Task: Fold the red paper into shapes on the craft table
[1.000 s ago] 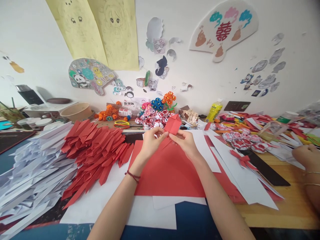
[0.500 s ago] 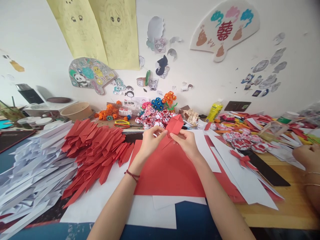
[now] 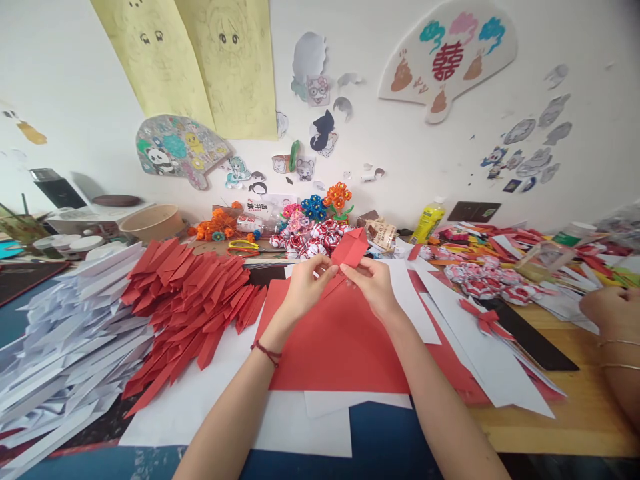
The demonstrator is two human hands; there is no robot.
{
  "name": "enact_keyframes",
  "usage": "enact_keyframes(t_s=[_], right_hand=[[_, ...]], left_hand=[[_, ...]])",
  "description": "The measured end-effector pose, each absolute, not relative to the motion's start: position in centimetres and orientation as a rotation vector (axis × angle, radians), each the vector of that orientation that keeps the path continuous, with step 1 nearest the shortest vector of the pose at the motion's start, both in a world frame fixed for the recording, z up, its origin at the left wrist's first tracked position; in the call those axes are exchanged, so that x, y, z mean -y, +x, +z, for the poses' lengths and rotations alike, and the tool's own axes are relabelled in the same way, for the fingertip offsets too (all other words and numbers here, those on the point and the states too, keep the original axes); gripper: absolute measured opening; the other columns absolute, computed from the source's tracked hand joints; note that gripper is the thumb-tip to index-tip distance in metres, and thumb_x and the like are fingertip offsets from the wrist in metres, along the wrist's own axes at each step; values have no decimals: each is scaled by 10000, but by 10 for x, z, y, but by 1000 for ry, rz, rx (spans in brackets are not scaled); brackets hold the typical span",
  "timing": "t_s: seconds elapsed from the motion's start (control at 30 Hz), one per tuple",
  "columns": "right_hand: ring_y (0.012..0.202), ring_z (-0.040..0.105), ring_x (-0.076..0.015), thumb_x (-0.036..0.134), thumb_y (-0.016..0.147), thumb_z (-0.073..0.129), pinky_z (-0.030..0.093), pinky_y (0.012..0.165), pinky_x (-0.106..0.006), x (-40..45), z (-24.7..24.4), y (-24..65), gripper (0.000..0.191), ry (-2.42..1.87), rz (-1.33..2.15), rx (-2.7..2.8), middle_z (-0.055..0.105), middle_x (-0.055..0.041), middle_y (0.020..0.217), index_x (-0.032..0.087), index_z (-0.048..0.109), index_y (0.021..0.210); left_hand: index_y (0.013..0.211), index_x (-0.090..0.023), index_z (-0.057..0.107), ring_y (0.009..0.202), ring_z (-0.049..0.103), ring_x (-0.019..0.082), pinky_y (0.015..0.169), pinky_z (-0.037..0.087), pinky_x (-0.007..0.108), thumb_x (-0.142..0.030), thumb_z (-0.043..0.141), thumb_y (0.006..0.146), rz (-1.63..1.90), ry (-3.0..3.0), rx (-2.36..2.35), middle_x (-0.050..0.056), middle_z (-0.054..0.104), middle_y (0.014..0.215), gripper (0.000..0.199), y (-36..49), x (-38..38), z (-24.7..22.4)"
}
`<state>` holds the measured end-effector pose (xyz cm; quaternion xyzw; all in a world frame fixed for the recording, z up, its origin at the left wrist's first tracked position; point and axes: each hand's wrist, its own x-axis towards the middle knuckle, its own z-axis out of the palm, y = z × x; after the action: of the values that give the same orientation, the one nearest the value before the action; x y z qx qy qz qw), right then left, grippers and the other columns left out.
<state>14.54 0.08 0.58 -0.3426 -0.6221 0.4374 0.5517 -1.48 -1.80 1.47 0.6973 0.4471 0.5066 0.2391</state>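
A small folded piece of red paper [image 3: 351, 247] is held up over the back part of a large red sheet [image 3: 340, 340]. My left hand [image 3: 313, 283] pinches its lower left edge between thumb and finger. On the lower right, my right hand [image 3: 369, 283] grips the same piece, the two thumbs nearly touching. White sheets [image 3: 310, 433] lie under the red one. To the left is a heap of folded red strips [image 3: 195, 307], beside a heap of folded white strips [image 3: 75, 340].
Red-and-white paper flowers [image 3: 320, 237] and yellow-handled scissors [image 3: 243, 247] lie behind my hands. At right are white strips [image 3: 485, 353], a red folded bow [image 3: 485, 319] and another person's hand [image 3: 610, 313]. A yellow bottle [image 3: 429, 222] stands by the wall.
My left hand has shifted slightly right, closer to my right thumb, and the red piece stays in both hands. The other person's hand has moved slightly left.
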Motion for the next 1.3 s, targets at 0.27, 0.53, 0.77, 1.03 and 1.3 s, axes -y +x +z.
enact_keyframes(t_s=[0.27, 0.53, 0.77, 1.03, 1.3], right_hand=[[572, 498, -137, 476, 744, 703, 399, 534, -268, -2, 3, 144, 316, -829, 1007, 1457, 629, -25, 683, 165, 692, 796], [571, 499, -132, 476, 737, 714, 389, 526, -265, -4, 0, 142, 333, -834, 1054, 1435, 641, -33, 698, 153, 693, 816], [643, 569, -141, 515, 710, 737, 419, 561, -253, -11, 1, 153, 432, -862, 1203, 1403, 668, -30, 783, 172, 688, 967], [545, 545, -127, 463, 668, 785, 434, 558, -262, -27, -10, 169, 362, -929, 1142, 1308, 631, -12, 589, 138, 710, 811], [537, 601, -146, 450, 627, 806, 458, 541, -263, -33, -23, 171, 378, -1004, 1219, 1419, 671, -40, 599, 131, 691, 795]], left_hand=[[757, -178, 586, 657, 558, 129, 605, 395, 227, -357, 523, 894, 1300, 1963, -1254, 23, 651, 720, 234, -13, 18, 11], [806, -193, 548, 617, 530, 111, 595, 381, 227, -295, 498, 901, 1310, 1974, -1334, -7, 625, 729, 148, -11, 15, 6], [794, -206, 556, 670, 587, 140, 630, 406, 244, -262, 510, 868, 1232, 2044, -1485, 9, 662, 763, 104, -28, 8, 4], [797, -192, 618, 724, 581, 157, 670, 397, 264, -316, 531, 836, 973, 2115, -1512, 26, 691, 827, 156, -45, -1, -5], [708, -155, 663, 632, 538, 124, 639, 385, 234, -342, 616, 788, 1008, 2049, -1535, 5, 641, 653, 210, -49, -5, -5]])
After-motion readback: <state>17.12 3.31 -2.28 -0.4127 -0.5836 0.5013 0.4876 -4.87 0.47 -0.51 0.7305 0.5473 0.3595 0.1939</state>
